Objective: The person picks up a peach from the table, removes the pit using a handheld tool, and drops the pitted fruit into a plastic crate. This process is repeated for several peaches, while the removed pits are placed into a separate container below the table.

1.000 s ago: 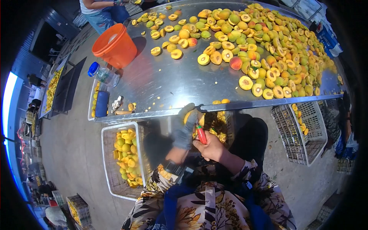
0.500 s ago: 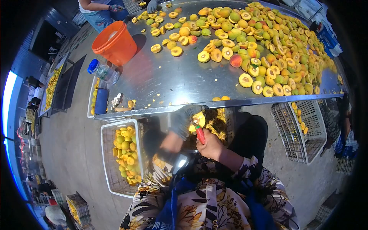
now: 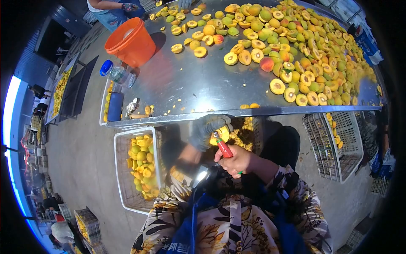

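Note:
My left hand point(image 3: 204, 132), in a dark grey glove, is closed around a yellow peach half point(image 3: 222, 133) just below the table's front edge. The bare fingers of my right hand point(image 3: 238, 161) wrap a red-handled pitting tool point(image 3: 224, 149), whose short metal tip meets the cut face of the peach half. Beneath both hands, a crate with yellow peach pieces and dark scraps point(image 3: 246, 134) is partly hidden. To the left on the floor, a white crate point(image 3: 117, 169) holds many peach halves.
Halved peaches point(image 3: 304, 63) cover much of the metal table point(image 3: 169, 91). An orange bucket point(image 3: 133, 46) and a blue-capped bottle point(image 3: 119, 75) stand at its left. Another crate point(image 3: 323, 148) sits at right. A co-worker's gloved hand point(image 3: 185, 4) reaches over the far edge.
My right hand has drawn back slightly and turned, showing more of the red handle and the metal tip. The peach half stays in my left hand. The view has shifted a little.

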A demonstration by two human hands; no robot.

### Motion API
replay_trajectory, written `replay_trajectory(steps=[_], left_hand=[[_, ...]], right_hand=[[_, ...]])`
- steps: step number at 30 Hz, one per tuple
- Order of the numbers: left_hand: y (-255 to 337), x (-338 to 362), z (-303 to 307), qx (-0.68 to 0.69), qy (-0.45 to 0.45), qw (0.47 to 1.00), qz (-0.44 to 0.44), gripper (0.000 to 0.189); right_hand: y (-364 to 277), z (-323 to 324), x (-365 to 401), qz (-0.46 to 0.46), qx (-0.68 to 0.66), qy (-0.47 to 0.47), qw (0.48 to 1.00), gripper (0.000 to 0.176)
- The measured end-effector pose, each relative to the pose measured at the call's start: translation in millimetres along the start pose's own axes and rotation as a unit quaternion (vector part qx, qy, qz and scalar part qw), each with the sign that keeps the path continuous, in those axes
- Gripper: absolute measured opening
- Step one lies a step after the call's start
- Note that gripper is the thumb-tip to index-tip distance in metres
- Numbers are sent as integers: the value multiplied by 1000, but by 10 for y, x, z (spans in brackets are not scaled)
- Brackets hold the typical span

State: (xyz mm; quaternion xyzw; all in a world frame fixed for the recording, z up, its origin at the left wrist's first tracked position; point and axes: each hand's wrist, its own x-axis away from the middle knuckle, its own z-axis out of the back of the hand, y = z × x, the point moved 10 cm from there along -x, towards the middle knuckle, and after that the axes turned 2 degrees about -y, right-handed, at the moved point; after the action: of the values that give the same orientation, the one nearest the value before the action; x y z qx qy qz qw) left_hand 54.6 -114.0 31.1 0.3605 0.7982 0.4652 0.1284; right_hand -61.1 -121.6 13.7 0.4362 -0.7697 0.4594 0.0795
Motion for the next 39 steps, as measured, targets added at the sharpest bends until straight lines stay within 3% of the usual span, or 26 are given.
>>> replay_trajectory(steps=[5, 10, 12, 14, 16, 19, 20, 22, 23, 24, 25, 26, 28, 29, 30, 31, 32, 34, 36, 37, 39], left_hand=[[-132, -46, 16, 128, -1, 992, 4, 31], [-101, -99, 146, 72, 73, 992, -70, 28], [-66, -81, 194, 26, 86, 992, -91, 26], [-162, -64, 103, 87, 38, 996, 3, 31], [-290, -8, 12, 159, 18, 983, 85, 34], [-296, 56, 23, 167, 99, 975, 105, 34], [-300, 62, 30, 176, 120, 971, 112, 32], [-223, 3, 240, 160, 205, 965, 15, 30], [-184, 2, 398, 150, 247, 957, -34, 29], [-382, -37, 623, 245, 254, 936, 2, 27], [-218, 46, 761, 202, 301, 932, -21, 27], [-32, 170, 909, 158, 346, 924, -43, 27], [-10, 367, 1652, 126, 353, 919, -119, 28], [235, 589, 1404, 194, 391, 891, -121, 28], [130, 592, 1905, 266, 218, 929, -137, 28], [427, 1022, 2283, 56, 359, 919, -156, 31], [808, 1415, 2498, -162, 473, 848, -174, 34], [1150, 1634, 2718, -496, 474, 723, -76, 39], [1413, 1431, 2199, -567, 495, 658, -26, 35], [1479, 1122, 1856, -652, 401, 626, -150, 36], [1263, 350, 1378, -568, 325, 745, -132, 34]], right_hand=[[55, -26, -84, 4, -80, -30, 996, 16], [35, 77, -180, 25, 3, 49, 998, 16], [46, 27, -143, -4, -26, 10, 1000, 16], [75, -14, -136, -14, -63, -21, 998, 16], [78, -18, -181, 25, -2, -3, 1000, 16], [68, 73, -268, 81, 103, 48, 990, 15], [96, 47, -266, 52, 36, 16, 998, 15], [112, -27, -220, -8, -98, -52, 994, 17], [100, -97, -198, 8, -104, -88, 991, 18], [101, -171, -164, 24, -108, -126, 986, 20], [95, -244, -133, 39, -111, -163, 980, 21], [76, -258, -116, 50, -74, -160, 983, 25], [179, -53, -212, 50, -35, -121, 991, 22], [174, 195, -369, 193, 153, -19, 969, 19], [146, 324, -400, 318, 335, 87, 883, 16], [415, 622, -530, 90, 522, 155, 834, 16], [485, 778, -472, 52, 592, 175, 785, 24], [482, 1034, -412, 39, 589, 245, 769, 29], [346, 1013, -325, 52, 563, 222, 794, 30], [287, 971, -247, 57, 550, 208, 807, 30], [18, 973, 19, 93, 531, 255, 802, 29]])
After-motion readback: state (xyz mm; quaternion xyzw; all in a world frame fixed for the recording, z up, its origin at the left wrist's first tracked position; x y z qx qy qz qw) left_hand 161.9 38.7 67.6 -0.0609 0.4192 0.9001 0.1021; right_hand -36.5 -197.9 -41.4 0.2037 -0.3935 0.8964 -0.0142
